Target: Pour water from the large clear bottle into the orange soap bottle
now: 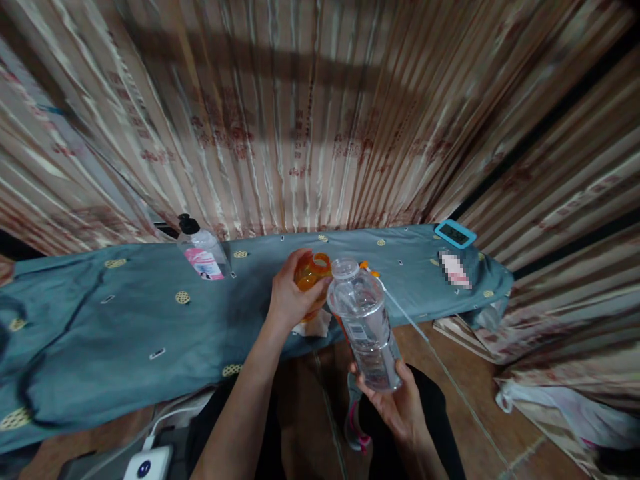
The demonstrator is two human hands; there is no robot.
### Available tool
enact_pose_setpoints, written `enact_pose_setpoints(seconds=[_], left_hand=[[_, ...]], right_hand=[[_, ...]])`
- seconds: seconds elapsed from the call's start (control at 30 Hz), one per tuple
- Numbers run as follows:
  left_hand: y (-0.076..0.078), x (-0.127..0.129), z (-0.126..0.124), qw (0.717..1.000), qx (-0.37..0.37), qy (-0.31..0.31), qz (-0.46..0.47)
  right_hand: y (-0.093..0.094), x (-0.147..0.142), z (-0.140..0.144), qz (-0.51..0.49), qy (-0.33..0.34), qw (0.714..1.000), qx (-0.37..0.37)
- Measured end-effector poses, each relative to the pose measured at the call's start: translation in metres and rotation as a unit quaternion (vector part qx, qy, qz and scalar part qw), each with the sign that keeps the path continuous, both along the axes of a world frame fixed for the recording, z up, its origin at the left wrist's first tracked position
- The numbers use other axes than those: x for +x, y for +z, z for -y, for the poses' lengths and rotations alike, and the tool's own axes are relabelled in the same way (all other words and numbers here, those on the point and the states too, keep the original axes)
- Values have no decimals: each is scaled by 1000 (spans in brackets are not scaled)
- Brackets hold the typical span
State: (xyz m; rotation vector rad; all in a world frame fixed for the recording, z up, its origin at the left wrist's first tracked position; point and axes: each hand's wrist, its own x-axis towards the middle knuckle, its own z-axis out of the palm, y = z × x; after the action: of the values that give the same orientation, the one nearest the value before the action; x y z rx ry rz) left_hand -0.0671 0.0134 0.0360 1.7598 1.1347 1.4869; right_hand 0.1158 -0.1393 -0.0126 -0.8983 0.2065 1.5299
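Looking through the head camera, we log both hands raised over the near edge of a board draped in blue-grey cloth (125, 320). Our right hand (395, 400) cups the base of a clear plastic bottle (365, 323) from below, fingers curled shut around it; the bottle is uncapped, tilts up and to the left from the grip, and holds a little clear liquid near the bottom. Our left hand (290, 293) is closed around an orange container (310, 273), whose ringed top shows just above the fingers. The bottle's open mouth sits just beside that orange top; contact cannot be told. A white crumpled cloth (313, 325) lies directly under the left grip. Well to the left of that hand stands a pump bottle (203, 257) with a pink label. Far right of the right grip, a turquoise clock (455, 233) rests on the board's end. Striped curtains (320, 113) hang behind.
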Motion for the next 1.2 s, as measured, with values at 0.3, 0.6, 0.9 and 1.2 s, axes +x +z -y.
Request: enact_pose_setpoints(seconds=[0.3, 0.6, 0.9, 1.2], left_hand=[[-1, 1, 10, 994, 87, -17, -59], [-5, 3, 16, 994, 92, -18, -62], [-6, 0, 23, 994, 85, -21, -67], [-6, -1, 24, 994, 83, -19, -62]], right_hand=[[-1, 12, 14, 29, 7, 1000, 9], [13, 14, 25, 68, 17, 998, 2], [-18, 39, 49, 63, 165, 966, 189], [16, 18, 45, 71, 15, 997, -34]])
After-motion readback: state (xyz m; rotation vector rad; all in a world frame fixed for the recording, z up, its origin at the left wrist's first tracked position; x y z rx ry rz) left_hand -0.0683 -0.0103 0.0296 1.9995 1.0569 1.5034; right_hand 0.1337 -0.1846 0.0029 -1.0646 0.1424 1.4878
